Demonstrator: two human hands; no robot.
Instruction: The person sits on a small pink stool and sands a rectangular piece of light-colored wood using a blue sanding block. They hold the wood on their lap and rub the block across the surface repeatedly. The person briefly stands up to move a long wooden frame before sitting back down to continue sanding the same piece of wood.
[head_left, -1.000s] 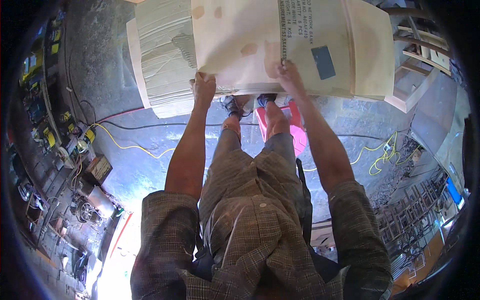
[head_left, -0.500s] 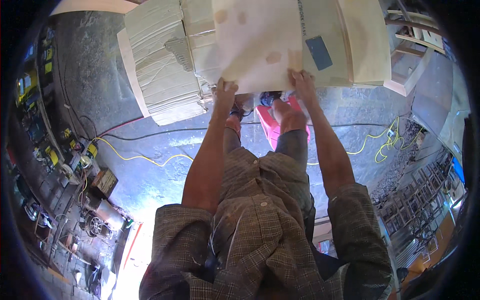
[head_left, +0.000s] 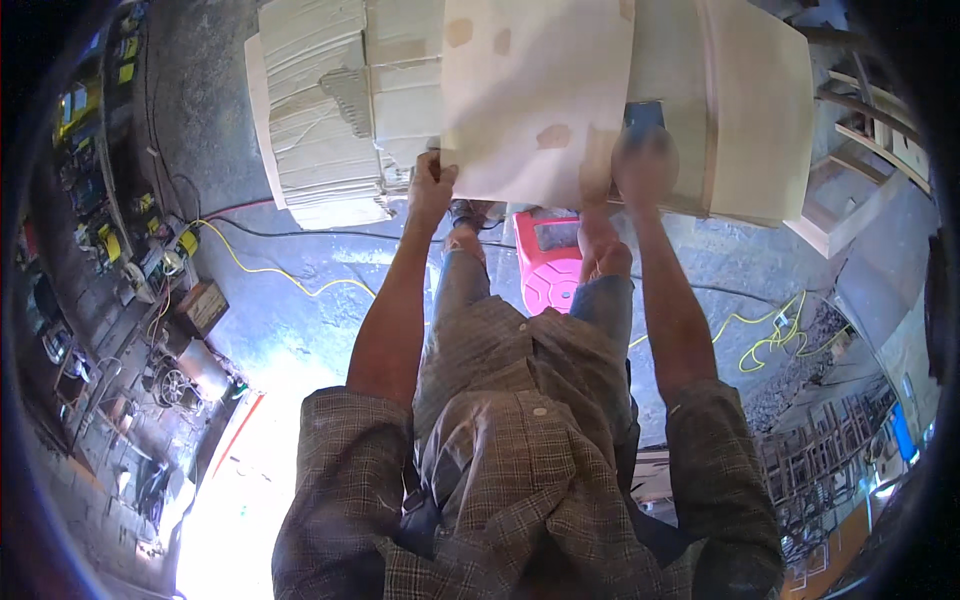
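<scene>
A pale wooden panel (head_left: 530, 90) with several tan patches lies across a cardboard-covered work surface. My left hand (head_left: 431, 188) is closed at the panel's near left corner, fingers pinching its edge. To the right of the panel, on brown cardboard (head_left: 668, 60), lies a dark blue-grey flat rectangle (head_left: 643, 114). My right hand (head_left: 645, 172) is over the near part of this rectangle. Motion smears its fingers, so whether they grip the piece cannot be made out.
Beneath the near edge stands a pink plastic stool (head_left: 550, 280) by my legs. A yellow cord (head_left: 300, 290) and dark cables cross the floor. Wooden frames (head_left: 850, 200) stand at the right. Machinery and clutter (head_left: 110, 240) line the left side.
My right hand has left the panel's near edge and moved right onto the dark rectangle. My left hand stays at the panel's near left corner. The whole view has shifted slightly.
</scene>
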